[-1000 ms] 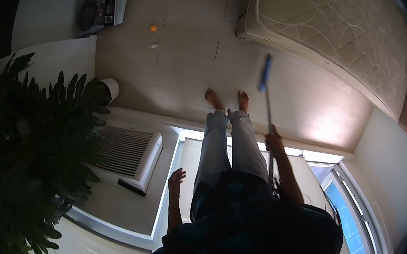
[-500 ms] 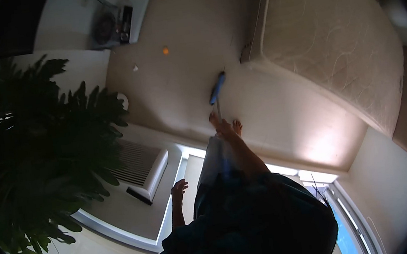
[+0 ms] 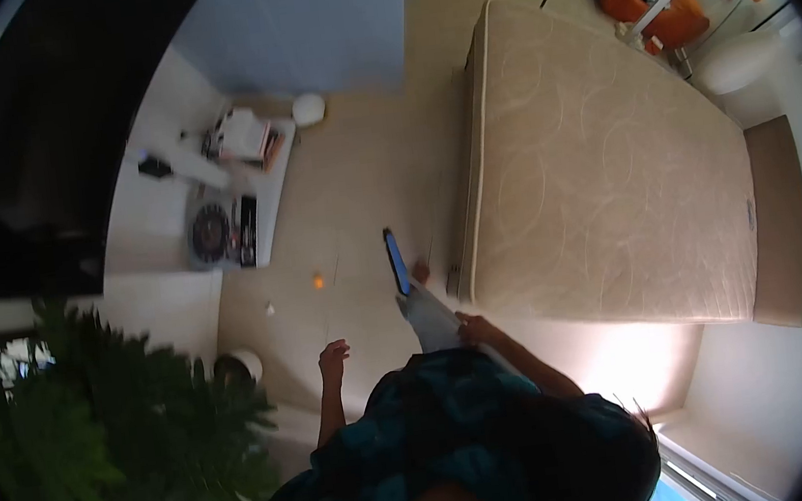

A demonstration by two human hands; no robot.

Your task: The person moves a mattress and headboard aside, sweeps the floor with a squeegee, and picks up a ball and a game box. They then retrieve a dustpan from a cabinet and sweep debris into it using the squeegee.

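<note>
Light (image 3: 628,360) pools on beige floor (image 3: 363,180) between quilted mattress (image 3: 609,167) and window (image 3: 665,499).

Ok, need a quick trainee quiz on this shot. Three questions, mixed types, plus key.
1. What colour is the head of the long-handled floor tool?
2. True or false: the right hand alone grips that tool.
3. Where does the small orange object lie? A) on the mattress; B) on the floor; C) in the left palm.

Key: 1. Blue. 2. True. 3. B.
</note>
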